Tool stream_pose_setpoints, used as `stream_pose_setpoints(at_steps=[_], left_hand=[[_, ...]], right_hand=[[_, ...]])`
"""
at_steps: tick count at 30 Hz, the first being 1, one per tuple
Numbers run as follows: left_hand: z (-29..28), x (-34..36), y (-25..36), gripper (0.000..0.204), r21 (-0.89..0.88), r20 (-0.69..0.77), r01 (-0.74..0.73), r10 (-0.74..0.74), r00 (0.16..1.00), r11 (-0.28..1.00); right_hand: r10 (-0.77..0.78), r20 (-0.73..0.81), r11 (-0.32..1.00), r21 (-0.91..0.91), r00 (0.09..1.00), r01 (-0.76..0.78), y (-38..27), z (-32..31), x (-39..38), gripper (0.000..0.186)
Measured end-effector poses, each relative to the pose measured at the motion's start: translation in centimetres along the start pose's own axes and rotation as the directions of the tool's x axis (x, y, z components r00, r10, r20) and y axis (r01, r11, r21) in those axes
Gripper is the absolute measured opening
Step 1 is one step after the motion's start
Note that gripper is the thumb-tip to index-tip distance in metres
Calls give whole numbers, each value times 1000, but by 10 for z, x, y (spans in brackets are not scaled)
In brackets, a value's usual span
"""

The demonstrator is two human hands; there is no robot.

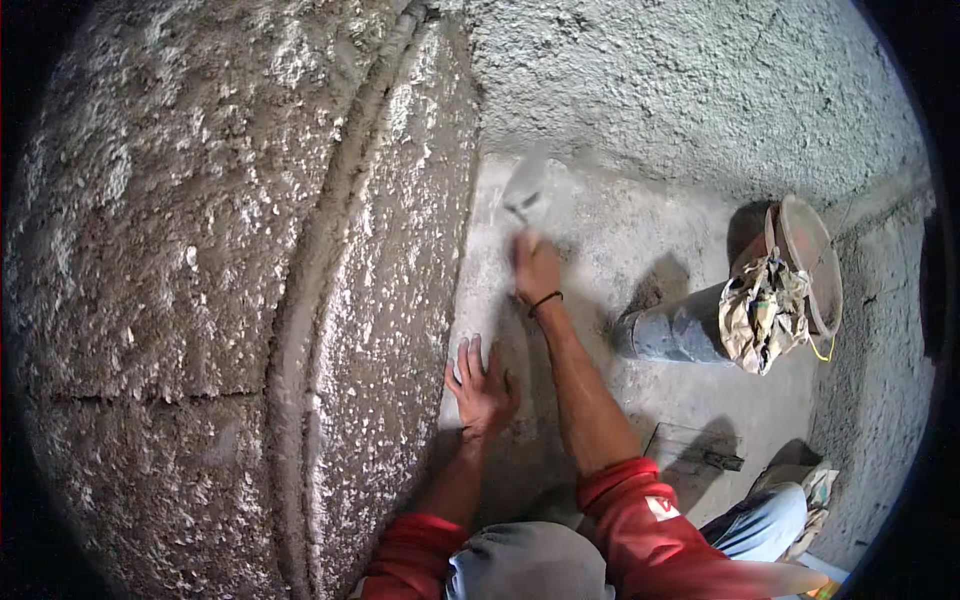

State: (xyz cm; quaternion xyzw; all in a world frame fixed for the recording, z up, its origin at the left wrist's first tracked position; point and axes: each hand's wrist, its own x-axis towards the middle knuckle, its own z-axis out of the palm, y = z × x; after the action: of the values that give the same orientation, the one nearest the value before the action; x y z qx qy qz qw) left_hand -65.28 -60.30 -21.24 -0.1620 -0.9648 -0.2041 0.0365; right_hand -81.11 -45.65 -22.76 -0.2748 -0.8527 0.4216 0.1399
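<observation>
My right hand (537,265), with a dark band round the wrist, is closed on the handle of a trowel (530,193). The trowel is smeared by motion; its pale blade points away from me, over the concrete floor (620,215) near the far corner. Fingers spread, my left hand (485,392) rests palm down on the floor beside the foot of the rough left wall (400,300). Nothing shows in that hand.
To the right, a grey bucket (672,325) has a crumpled paper sack (765,310) at its mouth. A round, rimmed container (808,262) stands behind it. A flat rectangular piece (685,455) lies nearer me. Rough plaster covers the far wall (680,80).
</observation>
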Motion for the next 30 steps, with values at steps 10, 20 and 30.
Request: stream_pose_setpoints(at_steps=[10,20,30], left_hand=[[-4,3,18,58,7,43,-6,6,999,1000],[0,7,19,63,-25,4,-18,18,1000,1000],[1,0,13,57,17,48,6,-7,999,1000]], right_hand=[[-27,322,988,-133,946,74,15,-28,2,59],[-55,327,995,-58,944,78,33,-5,3,49],[-63,253,992,-89,965,88,-1,-11,-36,54]])
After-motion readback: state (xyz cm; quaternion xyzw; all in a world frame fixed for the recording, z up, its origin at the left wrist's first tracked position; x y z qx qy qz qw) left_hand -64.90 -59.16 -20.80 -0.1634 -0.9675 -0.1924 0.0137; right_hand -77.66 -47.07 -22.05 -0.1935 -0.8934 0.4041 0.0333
